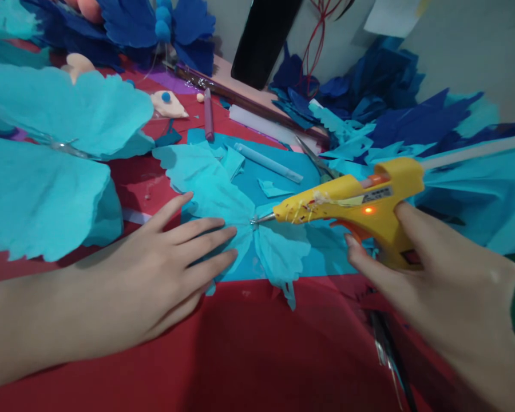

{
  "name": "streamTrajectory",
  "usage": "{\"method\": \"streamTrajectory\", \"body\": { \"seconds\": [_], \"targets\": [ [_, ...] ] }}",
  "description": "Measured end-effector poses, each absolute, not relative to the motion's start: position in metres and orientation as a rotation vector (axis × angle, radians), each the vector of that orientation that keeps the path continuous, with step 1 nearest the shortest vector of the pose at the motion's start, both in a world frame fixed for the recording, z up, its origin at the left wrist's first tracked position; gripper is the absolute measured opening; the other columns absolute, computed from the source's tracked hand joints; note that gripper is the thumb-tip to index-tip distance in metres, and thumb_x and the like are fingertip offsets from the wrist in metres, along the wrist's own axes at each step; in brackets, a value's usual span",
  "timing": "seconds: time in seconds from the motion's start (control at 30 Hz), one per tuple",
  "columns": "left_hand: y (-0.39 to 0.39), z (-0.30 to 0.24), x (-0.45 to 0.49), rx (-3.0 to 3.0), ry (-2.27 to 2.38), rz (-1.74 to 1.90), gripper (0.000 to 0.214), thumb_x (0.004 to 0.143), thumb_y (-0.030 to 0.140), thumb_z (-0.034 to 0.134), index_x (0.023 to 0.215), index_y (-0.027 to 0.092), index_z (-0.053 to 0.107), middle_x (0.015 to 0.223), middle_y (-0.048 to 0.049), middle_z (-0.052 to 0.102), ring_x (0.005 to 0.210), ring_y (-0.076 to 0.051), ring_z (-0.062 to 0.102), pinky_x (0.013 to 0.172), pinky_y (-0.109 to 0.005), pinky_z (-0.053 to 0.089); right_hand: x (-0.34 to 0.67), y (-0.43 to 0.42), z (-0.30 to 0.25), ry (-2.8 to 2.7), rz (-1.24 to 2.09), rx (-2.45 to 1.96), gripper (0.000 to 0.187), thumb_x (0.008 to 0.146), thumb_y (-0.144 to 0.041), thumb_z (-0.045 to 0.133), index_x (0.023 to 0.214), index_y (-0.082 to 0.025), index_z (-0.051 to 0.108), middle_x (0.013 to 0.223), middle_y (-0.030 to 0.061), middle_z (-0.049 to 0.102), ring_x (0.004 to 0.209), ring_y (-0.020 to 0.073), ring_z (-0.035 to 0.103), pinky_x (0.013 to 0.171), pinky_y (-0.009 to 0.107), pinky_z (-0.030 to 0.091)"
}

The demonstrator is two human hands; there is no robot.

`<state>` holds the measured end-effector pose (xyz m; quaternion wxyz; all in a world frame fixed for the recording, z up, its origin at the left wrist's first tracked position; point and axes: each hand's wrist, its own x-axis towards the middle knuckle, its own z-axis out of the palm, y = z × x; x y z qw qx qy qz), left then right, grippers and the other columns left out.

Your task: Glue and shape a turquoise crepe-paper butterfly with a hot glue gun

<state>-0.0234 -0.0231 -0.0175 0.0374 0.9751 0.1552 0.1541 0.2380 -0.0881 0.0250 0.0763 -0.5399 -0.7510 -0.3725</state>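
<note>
Left fingers (212, 241) touch a turquoise paper butterfly (218, 194) (scalloped, gathered midway)

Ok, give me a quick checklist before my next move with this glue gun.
1. Glue gun in hand: ok, the right hand grips it by the handle.
2. Indicator light on: ok, it glows orange-red.
3. Metal nozzle lined up: ok, its tip is at the gathered middle of the light-blue paper piece.
4. Paper steadied: ok, the left hand lies flat with its fingers over the piece's left side.
5. Fingers clear of the nozzle: ok, the left fingertips stop short of the tip, though close to it.
6. Glue flowing: cannot tell, the spot at the tip is too small to judge.
</note>
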Motion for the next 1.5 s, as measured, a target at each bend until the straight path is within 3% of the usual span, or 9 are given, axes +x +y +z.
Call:
{"method": "streamTrajectory", "body": {
  "seconds": [0.43, 0.57, 1.07, 1.23, 1.37, 1.5],
  "targets": [
    [-0.023, -0.019, -0.023, 2.983, 0.481, 0.477, 0.037, 0.093, 0.028, 0.026, 0.115, 0.022, 0.056, 0.122, -0.0030, 0.058, 0.113, -0.021, 0.052, 0.108, -0.041, 0.010, 0.239, -0.088, 0.025, -2.287, -1.176, -1.579, 0.022, 0.085, -0.032, 0.045, 0.072, -0.015, 0.048, 0.054, -0.0013, 0.049, 0.042, 0.0068, 0.039, 0.034, 0.021, 0.022],
    [-0.024, -0.019, -0.023, 2.986, 0.476, 0.491, 0.037, 0.093, 0.027, 0.026, 0.114, 0.022, 0.057, 0.121, -0.0034, 0.059, 0.112, -0.021, 0.052, 0.107, -0.042, 0.010, 0.238, -0.088, 0.026, -2.264, -1.202, -1.574, 0.019, 0.084, -0.030, 0.047, 0.073, -0.014, 0.049, 0.054, -0.0009, 0.051, 0.043, 0.0075, 0.044, 0.034, 0.021, 0.023],
    [-0.024, -0.019, -0.024, 3.025, 0.480, 0.485, 0.038, 0.093, 0.028, 0.025, 0.115, 0.023, 0.055, 0.122, -0.0020, 0.058, 0.114, -0.019, 0.051, 0.108, -0.041, 0.011, 0.237, -0.086, 0.028, -2.196, -1.200, -1.622, 0.028, 0.081, -0.040, 0.049, 0.066, -0.017, 0.043, 0.048, -0.0036, 0.041, 0.037, 0.0052, 0.033, 0.031, 0.018, 0.023],
    [-0.024, -0.019, -0.023, 3.025, 0.469, 0.503, 0.038, 0.094, 0.028, 0.024, 0.112, 0.023, 0.057, 0.121, -0.0027, 0.059, 0.114, -0.019, 0.051, 0.108, -0.041, 0.011, 0.237, -0.084, 0.027, -2.206, -1.248, -1.579, 0.029, 0.080, -0.040, 0.051, 0.069, -0.014, 0.049, 0.052, -0.0007, 0.050, 0.038, 0.0051, 0.035, 0.032, 0.019, 0.026],
    [-0.025, -0.013, -0.025, 3.099, 0.463, 0.566, 0.039, 0.094, 0.030, 0.024, 0.111, 0.018, 0.058, 0.117, -0.0074, 0.060, 0.114, -0.021, 0.049, 0.109, -0.042, 0.011, 0.239, -0.084, 0.027, -2.180, -1.209, -1.611, 0.031, 0.080, -0.043, 0.051, 0.074, -0.012, 0.053, 0.058, 0.0021, 0.057, 0.041, 0.0066, 0.043, 0.032, 0.020, 0.025],
    [-0.037, -0.006, -0.017, 3.203, 0.297, 0.578, 0.034, 0.090, 0.021, 0.033, 0.114, 0.015, 0.057, 0.113, -0.0080, 0.061, 0.110, -0.022, 0.049, 0.109, -0.043, 0.012, 0.238, -0.086, 0.027, -2.176, -1.156, -1.607, 0.036, 0.083, -0.042, 0.046, 0.087, -0.007, 0.055, 0.066, 0.0075, 0.062, 0.053, 0.0120, 0.056, 0.037, 0.023, 0.029]
  ]
}}
